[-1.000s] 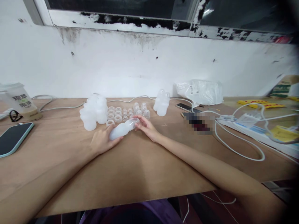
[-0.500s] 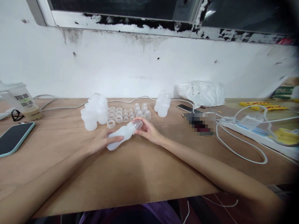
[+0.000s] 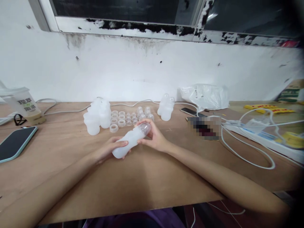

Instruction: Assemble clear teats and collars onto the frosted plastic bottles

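Observation:
A white translucent baby bottle (image 3: 129, 142) is held tilted just above the wooden table (image 3: 142, 177). My left hand (image 3: 108, 150) is wrapped round its base. Fingers of my right hand (image 3: 155, 137) close round its clear cap (image 3: 144, 128) at the upper end. Behind them stand a cluster of white bottle bodies (image 3: 97, 118), rows of white screw rings (image 3: 118, 117) and clear caps (image 3: 142, 113). Two capped bottles (image 3: 166, 107) stand farther right.
A phone in a teal case (image 3: 14, 142) and a labelled drink cup (image 3: 27, 106) are at the left. At the right lie a plastic bag (image 3: 205, 95), a dark phone (image 3: 189, 110), white cables (image 3: 247, 142) and a power strip (image 3: 263, 136).
Both hands have lifted the bottle off the table and drawn it nearer to me, its capped end now raised higher. The view has shifted slightly.

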`<state>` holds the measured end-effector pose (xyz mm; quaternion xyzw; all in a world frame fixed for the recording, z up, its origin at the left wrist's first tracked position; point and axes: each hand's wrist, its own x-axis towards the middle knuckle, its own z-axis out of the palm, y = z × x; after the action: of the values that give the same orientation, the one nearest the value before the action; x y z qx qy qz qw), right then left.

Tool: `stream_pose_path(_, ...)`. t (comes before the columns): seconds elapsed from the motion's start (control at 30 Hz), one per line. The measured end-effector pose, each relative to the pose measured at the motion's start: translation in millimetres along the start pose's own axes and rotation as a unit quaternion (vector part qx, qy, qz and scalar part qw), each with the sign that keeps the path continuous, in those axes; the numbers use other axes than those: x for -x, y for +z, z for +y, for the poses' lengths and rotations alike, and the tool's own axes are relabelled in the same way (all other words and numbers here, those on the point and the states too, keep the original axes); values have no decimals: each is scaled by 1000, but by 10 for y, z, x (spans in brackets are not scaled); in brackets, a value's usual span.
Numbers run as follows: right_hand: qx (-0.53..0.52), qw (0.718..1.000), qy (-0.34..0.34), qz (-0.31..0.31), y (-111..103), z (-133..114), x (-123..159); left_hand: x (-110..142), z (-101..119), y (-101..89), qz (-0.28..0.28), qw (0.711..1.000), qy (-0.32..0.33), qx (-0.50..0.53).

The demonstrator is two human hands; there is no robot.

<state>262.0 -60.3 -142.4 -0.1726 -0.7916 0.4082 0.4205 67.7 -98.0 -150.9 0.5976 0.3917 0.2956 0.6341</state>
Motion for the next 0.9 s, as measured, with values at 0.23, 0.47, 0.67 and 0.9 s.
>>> stream_pose_path(0.23, 384, 913, -49, 131, -771, -217, -96, -76, -70, -41, 98, 947, 96, -292)
stream_pose_path(0.47, 675, 719, 126, 108, -1479, -21, -47, -99, -122, -77, 92, 920, 100, -367)
stream_pose_path(0.67, 698, 682, 182, 123, -1596, 151, 2, -91, -141, -93, 94, 915, 110, -377)
stream_pose_path(0.9, 660, 720, 164, 138, -1615, 202, 8, -85, -135, -85, 98, 909, 116, -388)
